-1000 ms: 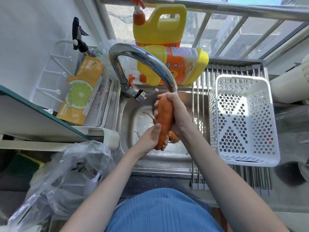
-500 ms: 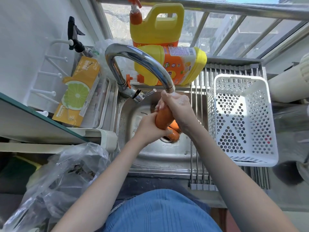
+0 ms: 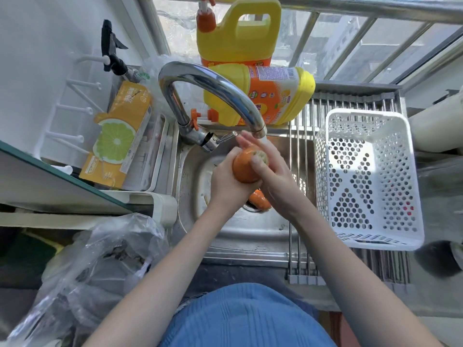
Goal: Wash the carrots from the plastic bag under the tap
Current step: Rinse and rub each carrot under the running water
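Both of my hands hold one thick orange carrot (image 3: 244, 169) just below the spout of the curved steel tap (image 3: 213, 86), its cut top end tipped up toward me. My left hand (image 3: 224, 186) wraps it from the left. On its right side is my right hand (image 3: 271, 171), thumb on the cut end. Water runs from the spout onto my right fingers. Another carrot (image 3: 260, 200) lies by the drain of the steel sink (image 3: 240, 229). The clear plastic bag (image 3: 100, 271) sits crumpled on the counter at lower left.
A white perforated basket (image 3: 370, 179) stands on a roll-up rack (image 3: 300, 171) over the sink's right side. Two yellow detergent bottles (image 3: 263, 96) stand behind the tap. A yellow lemon-print pack (image 3: 117, 136) lies in a tray at left, under a glass shelf edge (image 3: 62, 176).
The carrot has turned from lying lengthwise in my hands to pointing its cut end up. My left hand now wraps its side and my right thumb sits on the cut end.
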`<state>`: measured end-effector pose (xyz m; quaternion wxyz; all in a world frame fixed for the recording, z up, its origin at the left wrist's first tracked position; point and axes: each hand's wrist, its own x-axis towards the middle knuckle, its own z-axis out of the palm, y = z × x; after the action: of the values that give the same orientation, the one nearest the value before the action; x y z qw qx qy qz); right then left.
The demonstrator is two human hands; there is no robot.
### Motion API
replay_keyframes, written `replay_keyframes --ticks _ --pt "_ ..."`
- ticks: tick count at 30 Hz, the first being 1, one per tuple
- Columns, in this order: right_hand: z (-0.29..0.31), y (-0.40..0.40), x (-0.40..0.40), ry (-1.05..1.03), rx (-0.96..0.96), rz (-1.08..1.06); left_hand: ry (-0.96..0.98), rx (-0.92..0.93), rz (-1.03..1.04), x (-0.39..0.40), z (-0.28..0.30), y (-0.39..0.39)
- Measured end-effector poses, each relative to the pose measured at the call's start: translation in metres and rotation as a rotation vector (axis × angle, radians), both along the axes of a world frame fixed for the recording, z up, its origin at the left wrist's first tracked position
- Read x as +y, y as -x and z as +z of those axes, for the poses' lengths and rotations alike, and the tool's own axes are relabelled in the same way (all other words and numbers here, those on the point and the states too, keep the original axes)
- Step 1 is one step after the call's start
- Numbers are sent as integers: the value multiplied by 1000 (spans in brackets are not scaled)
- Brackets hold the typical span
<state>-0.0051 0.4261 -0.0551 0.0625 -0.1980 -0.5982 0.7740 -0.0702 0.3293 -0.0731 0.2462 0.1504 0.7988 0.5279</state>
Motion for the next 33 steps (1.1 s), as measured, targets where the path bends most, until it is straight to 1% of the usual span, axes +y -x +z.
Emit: replay_keyframes --ticks 2,4,6,9,12,15,18,20,21,23,26,27,28,29,31,32,33 --pt "2 -5 6 101 -21 76 -19 25 -43 0 4 0" --pt "6 -8 12 138 -31 158 -50 -34 -58 1 6 2" --pt "10 -9 17 158 -31 217 -98 -104 -55 3 6 4" --pt "12 -10 20 145 -5 253 -110 -110 -64 4 6 5" --pt "9 -8 16 119 -16 163 -66 -69 -49 4 5 3" --pt "0 -5 6 -46 -17 59 19 42 -36 4 3 0" --pt "0 3 -11 -210 -57 -187 106 184 1 8 1 -7" --pt "4 9 -18 -235 -78 -332 176 283 27 12 5 -10" --pt "4 11 -19 -229 -84 -358 196 295 34 13 7 -11" --pt "0 10 -9 -170 -75 -288 231 270 30 14 13 -8" --pt "-7 -2 10 -93 -16 -40 289 158 -7 14 18 -2" --pt "-7 -5 11 -114 -12 -9 305 156 -12 14 19 -2" --pt "-7 -5 8 -154 -23 -28 307 175 -6 14 18 -3" --pt "-5 -3 3 -212 -57 -98 292 208 14 15 17 -5" --pt "0 9 -11 -300 -144 -341 275 282 60 19 13 -12" --pt "1 16 -16 -297 -173 -441 284 301 81 21 13 -14" --pt "2 21 -17 -279 -200 -484 294 307 99 22 12 -16"
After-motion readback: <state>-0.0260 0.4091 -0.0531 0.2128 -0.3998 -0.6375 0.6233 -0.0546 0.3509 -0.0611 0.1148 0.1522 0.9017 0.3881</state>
